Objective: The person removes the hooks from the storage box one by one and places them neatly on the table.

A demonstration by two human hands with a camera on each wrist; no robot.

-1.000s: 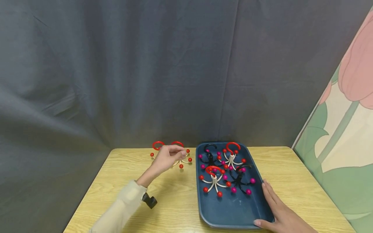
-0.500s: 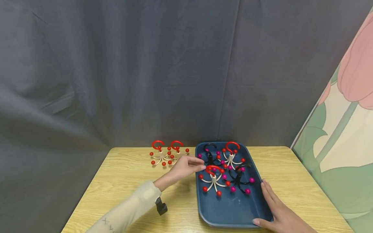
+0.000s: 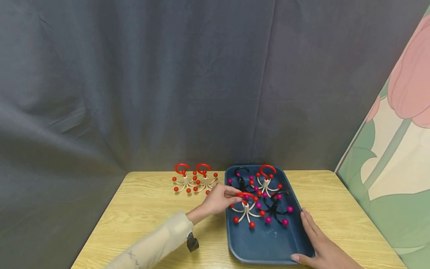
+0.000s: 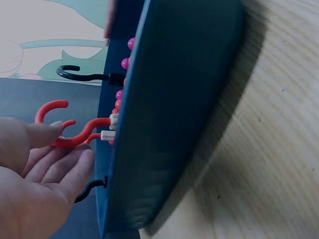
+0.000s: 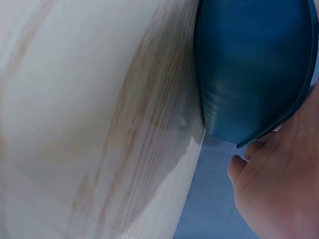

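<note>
A nearby white, multi-armed hook hanger (image 3: 246, 211) with red ball tips and a red hook top stands in the blue tray (image 3: 265, 246). My left hand (image 3: 220, 198) reaches over the tray's left rim and pinches that hanger's red hook (image 4: 75, 141) between thumb and fingers. Beside it in the tray are a second red-and-white hanger (image 3: 266, 185) and two black hangers (image 3: 274, 205) with magenta balls. My right hand (image 3: 320, 241) rests at the tray's near right corner, fingers straight along the right side, thumb at the front rim.
Two more red-and-white hangers, a left one (image 3: 185, 182) and a right one (image 3: 206, 181), stand on the wooden table (image 3: 134, 216) left of the tray. A grey curtain (image 3: 188, 93) hangs behind, with a flower-patterned panel (image 3: 386, 168) at the right.
My left hand has moved right, from over the two table hangers across the tray's left rim to the nearer red hook. The right hand stays at the tray corner.
</note>
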